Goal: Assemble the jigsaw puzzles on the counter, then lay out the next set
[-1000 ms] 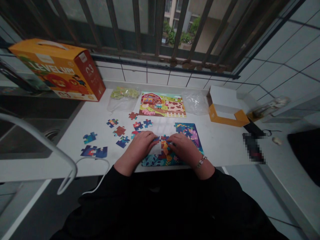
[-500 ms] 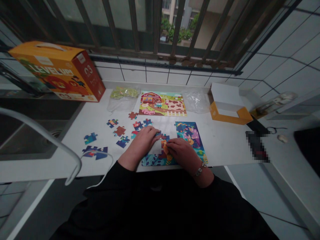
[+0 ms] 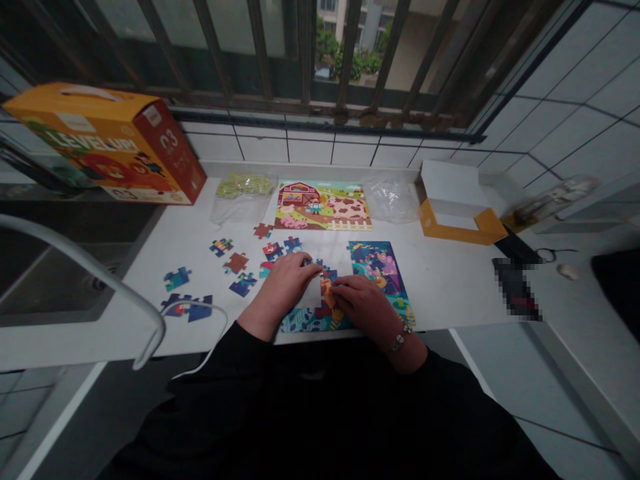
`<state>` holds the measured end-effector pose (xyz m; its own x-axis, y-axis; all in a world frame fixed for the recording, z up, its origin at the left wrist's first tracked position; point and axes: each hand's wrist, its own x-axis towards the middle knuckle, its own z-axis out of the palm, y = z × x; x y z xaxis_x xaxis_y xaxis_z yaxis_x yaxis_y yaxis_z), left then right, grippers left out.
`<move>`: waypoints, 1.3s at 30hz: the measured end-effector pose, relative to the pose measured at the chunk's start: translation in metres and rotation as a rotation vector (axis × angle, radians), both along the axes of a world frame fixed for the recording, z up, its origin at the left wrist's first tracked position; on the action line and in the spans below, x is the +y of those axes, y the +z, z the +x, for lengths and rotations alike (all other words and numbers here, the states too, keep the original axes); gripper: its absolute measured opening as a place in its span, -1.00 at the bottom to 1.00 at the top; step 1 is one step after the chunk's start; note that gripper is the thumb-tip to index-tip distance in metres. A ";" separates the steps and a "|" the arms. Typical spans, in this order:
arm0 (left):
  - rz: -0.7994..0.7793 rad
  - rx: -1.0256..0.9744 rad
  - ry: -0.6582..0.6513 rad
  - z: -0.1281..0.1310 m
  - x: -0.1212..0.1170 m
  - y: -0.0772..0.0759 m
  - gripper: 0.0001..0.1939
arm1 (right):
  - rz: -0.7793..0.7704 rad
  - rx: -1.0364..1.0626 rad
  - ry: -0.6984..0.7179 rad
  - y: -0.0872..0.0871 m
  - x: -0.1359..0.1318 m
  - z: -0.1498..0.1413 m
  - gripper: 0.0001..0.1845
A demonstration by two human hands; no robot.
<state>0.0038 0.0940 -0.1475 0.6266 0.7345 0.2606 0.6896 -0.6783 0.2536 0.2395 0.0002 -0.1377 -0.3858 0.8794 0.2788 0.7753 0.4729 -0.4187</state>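
Observation:
A partly built colourful jigsaw puzzle (image 3: 380, 270) lies near the front edge of the white counter (image 3: 450, 280). My left hand (image 3: 286, 283) rests on its upper left part, fingers curled, tips touching small pieces (image 3: 325, 272) there. My right hand (image 3: 363, 301) lies on the puzzle's middle, fingers pinched on an orange piece (image 3: 327, 291). Several loose pieces (image 3: 235, 263) are scattered to the left of my hands.
A finished farm puzzle (image 3: 323, 205) lies at the back, between two clear plastic bags (image 3: 243, 193). An orange puzzle box (image 3: 107, 143) stands at back left, an open white-and-orange box (image 3: 453, 203) at back right. A sink (image 3: 45, 280) with a curved tap (image 3: 100, 280) is left.
Both hands have shifted slightly left over the puzzle. My right hand moved from the right part onto the orange piece in the middle; my left hand moved a little up.

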 end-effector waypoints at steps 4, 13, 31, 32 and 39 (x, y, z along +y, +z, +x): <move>0.002 0.007 0.013 0.000 -0.002 0.002 -0.76 | -0.002 0.012 -0.002 -0.001 0.000 0.001 -0.82; 0.011 -0.033 -0.030 -0.009 0.001 -0.005 -0.74 | 0.001 0.027 0.000 -0.003 -0.001 0.004 -0.80; -0.108 -0.237 -0.072 0.001 0.006 -0.004 -0.80 | 0.079 0.041 0.004 -0.009 -0.003 0.005 -0.80; -0.111 -0.245 -0.070 0.001 0.006 -0.004 -0.81 | 0.083 0.044 0.003 -0.010 -0.002 0.005 -0.80; -0.113 -0.265 -0.046 -0.001 0.004 -0.005 -0.82 | 0.109 0.023 0.015 -0.012 0.000 0.006 -0.79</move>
<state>0.0031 0.0980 -0.1525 0.5805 0.7408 0.3380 0.5584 -0.6643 0.4968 0.2453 0.0001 -0.1496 -0.3907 0.8376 0.3818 0.7587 0.5279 -0.3818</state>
